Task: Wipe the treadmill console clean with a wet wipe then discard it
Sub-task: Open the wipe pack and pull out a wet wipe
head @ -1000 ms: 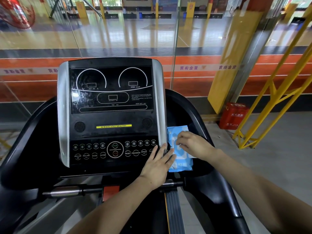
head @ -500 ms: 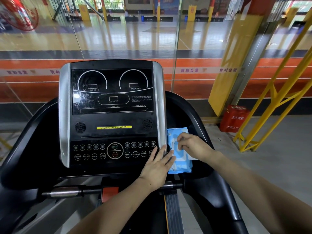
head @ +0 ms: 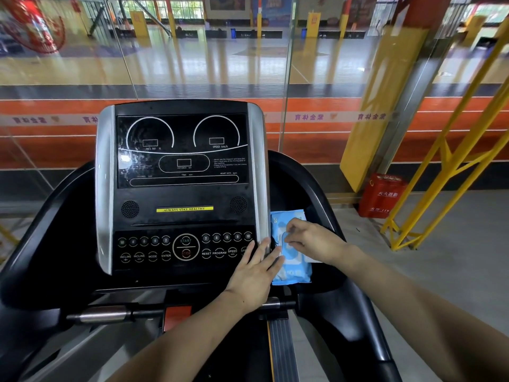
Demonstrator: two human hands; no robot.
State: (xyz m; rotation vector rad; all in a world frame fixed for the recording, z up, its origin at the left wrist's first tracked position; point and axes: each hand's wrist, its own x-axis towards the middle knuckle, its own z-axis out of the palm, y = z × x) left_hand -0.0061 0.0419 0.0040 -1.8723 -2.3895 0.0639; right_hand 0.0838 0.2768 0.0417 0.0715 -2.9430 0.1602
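Head view: the console (head: 181,188) stands at centre, its screen smeared with marks, and the blue wipe pack (head: 292,260) lies in the side tray just at its 3 o'clock edge. The left hand (head: 256,274) lies flat with straight fingers over the console's lower right corner and onto the pack's near edge, seemingly steadying it. The right hand (head: 311,241) comes in from 4 o'clock, fingertips curled and pinching at the white flap (head: 286,244) on top of the pack; whether the flap is lifted yet cannot be told. No loose wipe is visible, so the step in hand looks like opening the pack. Next, likely: peel the flap back, draw out one sheet while the left hand pins the pack, then wipe the screen and buttons.
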